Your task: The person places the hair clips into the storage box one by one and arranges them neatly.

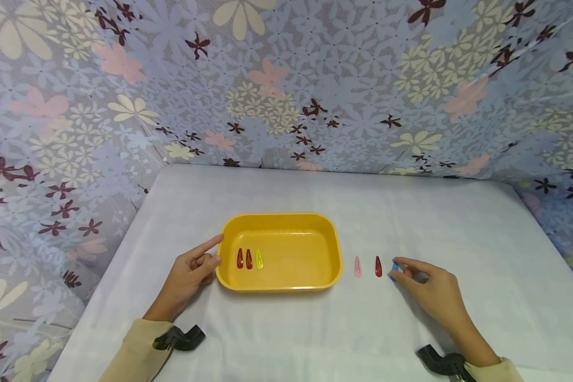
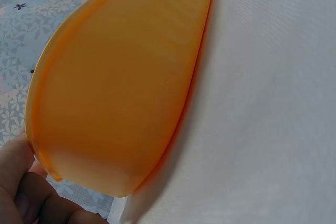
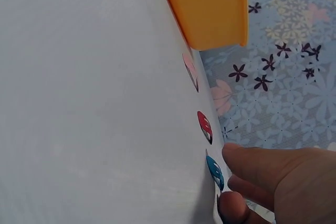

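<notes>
A yellow tray [image 1: 286, 289] stands on the white cloth. Inside it on the left lie two dark red hair clips [image 1: 240, 258] and a yellow-green hair clip [image 1: 260, 259]. My left hand [image 1: 187, 276] rests at the tray's left end, index finger extended to the rim and thumb beside it. To the right of the tray lie a pink hair clip [image 1: 357, 267] and a red hair clip [image 1: 378, 266]. My right hand [image 1: 430, 289] pinches a blue hair clip [image 3: 214, 172] between thumb and index finger, low at the cloth; the fingers partly cover it in the head view.
White cloth [image 1: 286, 334] covers the table. A floral fabric [image 1: 286, 106] rises behind it and along the sides. Dark wrist mounts [image 1: 179, 338] sit on both forearms, over beige sleeves.
</notes>
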### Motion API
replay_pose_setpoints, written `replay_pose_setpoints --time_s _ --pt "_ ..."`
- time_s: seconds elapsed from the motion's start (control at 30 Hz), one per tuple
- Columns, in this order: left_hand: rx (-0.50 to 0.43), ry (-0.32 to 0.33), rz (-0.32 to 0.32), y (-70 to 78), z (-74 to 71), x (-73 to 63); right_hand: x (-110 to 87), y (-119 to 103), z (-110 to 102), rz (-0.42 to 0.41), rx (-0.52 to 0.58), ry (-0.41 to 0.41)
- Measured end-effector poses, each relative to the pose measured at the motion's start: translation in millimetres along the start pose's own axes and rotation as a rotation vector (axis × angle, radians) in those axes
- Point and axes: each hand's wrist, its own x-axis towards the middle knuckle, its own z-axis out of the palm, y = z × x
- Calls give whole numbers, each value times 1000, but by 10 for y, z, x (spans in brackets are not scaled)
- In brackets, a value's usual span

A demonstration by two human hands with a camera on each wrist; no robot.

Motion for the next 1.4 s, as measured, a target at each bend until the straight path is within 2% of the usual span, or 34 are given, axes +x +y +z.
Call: replay_pose_setpoints --time_s 0.33,0.77,1.17,1.4 --pt "-5 -2 7 8 -4 -8 0 -11 -10 -2 -8 -26" --pt "-23 -15 37 -16 -18 -4 -7 -17 44 -83 -53 21" --pt "-39 -15 25 -13 -10 6 18 -75 27 -77 -92 -10" --pt "-79 -29 44 -53 -11 -3 24 -168 16 -24 -122 -29"
